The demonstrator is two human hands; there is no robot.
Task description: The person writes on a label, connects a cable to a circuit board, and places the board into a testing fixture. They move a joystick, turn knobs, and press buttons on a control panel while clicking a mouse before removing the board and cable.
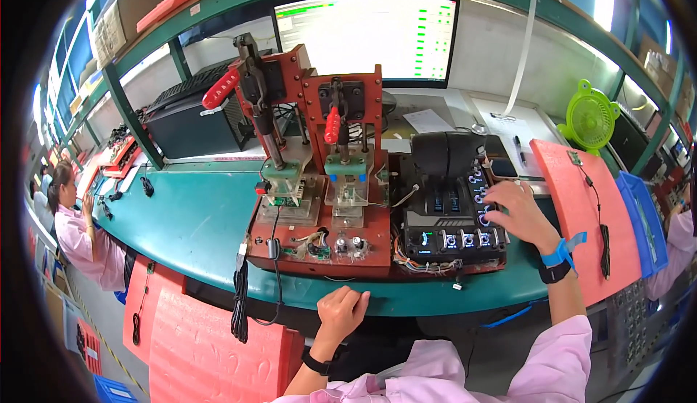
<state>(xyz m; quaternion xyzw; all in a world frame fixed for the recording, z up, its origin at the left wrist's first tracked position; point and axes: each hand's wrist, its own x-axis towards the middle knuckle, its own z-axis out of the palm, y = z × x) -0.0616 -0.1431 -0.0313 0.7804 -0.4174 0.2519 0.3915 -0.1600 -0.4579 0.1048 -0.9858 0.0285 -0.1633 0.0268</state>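
On the right side of a black control unit (435,237), the fingers of my right hand (519,210) close around one of the lit knobs (485,219). More lit knobs (467,240) line the unit's front edge, beside a flat panel with two dark displays. My left hand (343,312) is curled into a loose fist by the bench's front edge, with nothing visible in it. Ahead of it stands a red test fixture (327,247) with two clamps. A green circuit board (288,198) sits under the left clamp, and a black cable (239,294) hangs down the front.
A lit monitor (363,36) stands behind the fixture. Pink foam (581,214) with a cabled board, a blue tray (642,221) and a green fan (589,120) are at the right. More pink foam (210,348) lies lower left. Another person (83,236) sits at the far left.
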